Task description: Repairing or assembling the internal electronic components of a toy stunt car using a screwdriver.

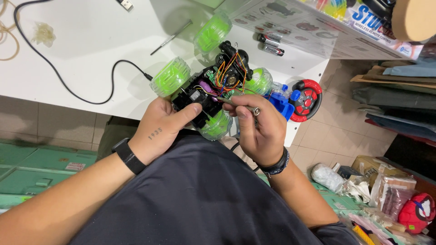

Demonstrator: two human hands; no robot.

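— What lies around the opened black toy car with translucent green plastic wheels [213, 90]?

— It sits at the near edge of the white table [81, 54], partly hanging over it above the person's lap. The left hand [161, 129] is curled around its near-left side, thumb pressed on the black chassis. The right hand [260, 129] pinches a thin metal-tipped tool [236, 104], its tip in among the bare coloured wires and green circuit board.

— What crowds the work?

— Just right of the car, touching or nearly so, lies a blue, red and black steering-wheel-shaped remote control [302, 99], also at the table's edge. Behind it rest two black cylindrical batteries [271, 44], close to a flat printed cardboard toy box [313, 31] that fills the far right corner. A slim grey metal screwdriver [171, 37] lies behind the car, well apart from both hands. A black cable [68, 86] loops across the left of the table, its plug end just beside the left wheel.

— Any open room?

— The table's left part is mostly bare apart from the cable, a crumpled bit of clear plastic [44, 34] and tan rubber bands [7, 38] at the far left. To the right, the table ends right behind the remote; beyond is tiled floor with cluttered bags and boxes.

— Counts?

— Four green wheels, two batteries, one screwdriver, one remote, one cable on the tabletop.
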